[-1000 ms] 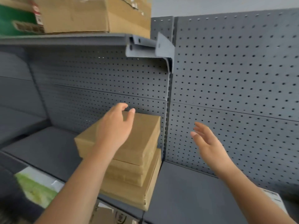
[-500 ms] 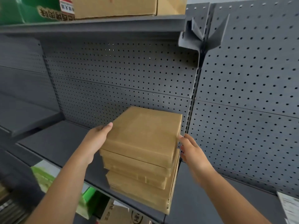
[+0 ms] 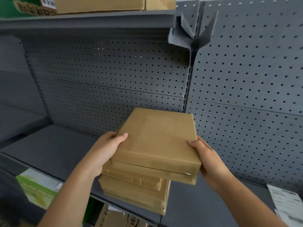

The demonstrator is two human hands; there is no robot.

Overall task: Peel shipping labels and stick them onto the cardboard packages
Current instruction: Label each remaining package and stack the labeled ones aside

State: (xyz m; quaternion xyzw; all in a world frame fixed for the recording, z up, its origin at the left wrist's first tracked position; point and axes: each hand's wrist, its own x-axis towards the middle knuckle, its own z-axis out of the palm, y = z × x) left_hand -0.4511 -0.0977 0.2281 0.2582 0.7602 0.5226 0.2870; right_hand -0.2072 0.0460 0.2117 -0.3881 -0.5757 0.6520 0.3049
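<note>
Label sheets (image 3: pixel 287 203) lie at the shelf's (image 3: pixel 49 148) near right edge. Left hand (image 3: pixel 106 151) and right hand (image 3: pixel 208 159) clasp the top cardboard package (image 3: pixel 157 141) by opposite sides, thumbs on top (fingers underneath, unseen). It sits skewed over the stack (image 3: pixel 136 192) at the shelf's front edge.

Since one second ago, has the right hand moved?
Yes: the right hand moved left across the pegboard to grip the top package's right edge.

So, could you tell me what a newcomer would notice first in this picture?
The left hand and right hand grip the top package of a brown stack in the centre, on a grey shelf. White labels lie on the shelf at lower right; cartons stand on the upper shelf.
</note>
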